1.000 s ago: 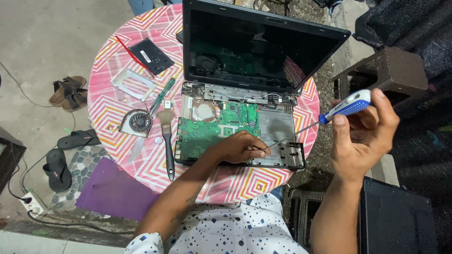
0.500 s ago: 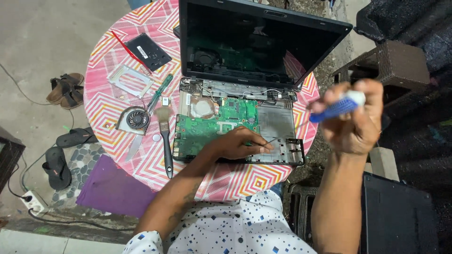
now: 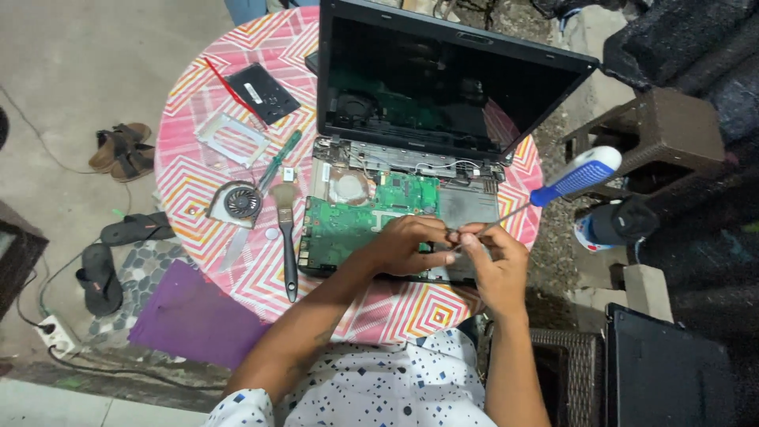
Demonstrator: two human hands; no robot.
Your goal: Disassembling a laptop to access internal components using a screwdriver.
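Blue-and-white-handled screwdriver (image 3: 553, 190), slanting down-left from raised handle, thin shaft tip pinched between both hands. Opened laptop (image 3: 403, 209) on the pink patterned table: keyboard cover gone, green circuit board exposed, dark screen upright behind.

Single head cam, no second view, so nothing shared. Looks steeply down from above the wearer's chest, facing forward across the round pink-and-white zigzag-patterned table (image 3: 198, 170). Mid-range: whole tabletop, the opened black laptop with exposed green board (image 3: 371, 217) and grey concrete floor (image 3: 71, 71) fit. Wearer's spotted white shirt (image 3: 371, 395) fills the bottom edge.
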